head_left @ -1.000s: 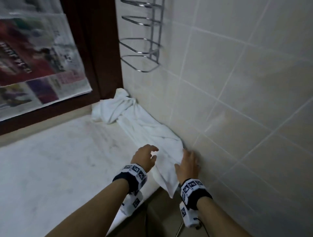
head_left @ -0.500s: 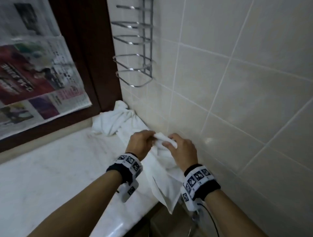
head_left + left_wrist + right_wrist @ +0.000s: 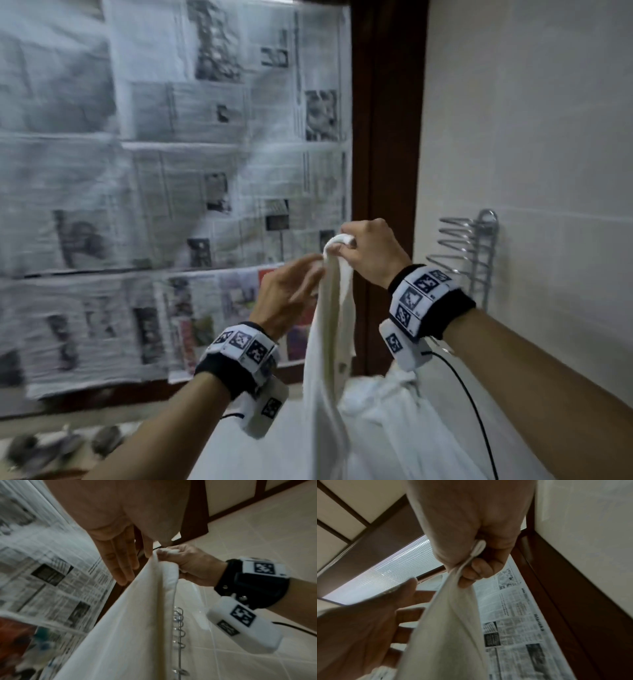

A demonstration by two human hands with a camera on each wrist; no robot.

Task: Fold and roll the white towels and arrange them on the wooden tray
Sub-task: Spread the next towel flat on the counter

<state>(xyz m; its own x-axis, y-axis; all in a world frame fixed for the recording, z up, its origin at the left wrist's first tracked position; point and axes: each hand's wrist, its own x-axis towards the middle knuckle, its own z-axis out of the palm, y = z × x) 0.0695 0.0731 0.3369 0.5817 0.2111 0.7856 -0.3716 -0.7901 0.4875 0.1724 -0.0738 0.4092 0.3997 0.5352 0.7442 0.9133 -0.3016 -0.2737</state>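
the white towel (image 3: 330,308) is now up in the air, hanging in a long narrow drape from one corner, where a second ago it lay crumpled along the tiled wall on the table. its lower part trails down toward a bunched heap of white cloth (image 3: 387,404) on the table, and i cannot tell whether that heap is the same towel or another. the right hand (image 3: 371,251) holds the raised corner, its fingers (image 3: 476,572) curled tight round a fold of the hem. the left hand (image 3: 286,298) is just beside the drape with its fingers (image 3: 120,563) straight and loose, touching the edge but gripping nothing. this reads as shaking the towel out to find its edges before folding, so the task looks barely begun. the left hand probably needs to run down the hem to a second corner. behind are sheets of newspaper (image 3: 171,154) on a dark wooden frame (image 3: 387,137), and a chrome wire rack (image 3: 469,253) on the wall. the wooden tray is not in view.
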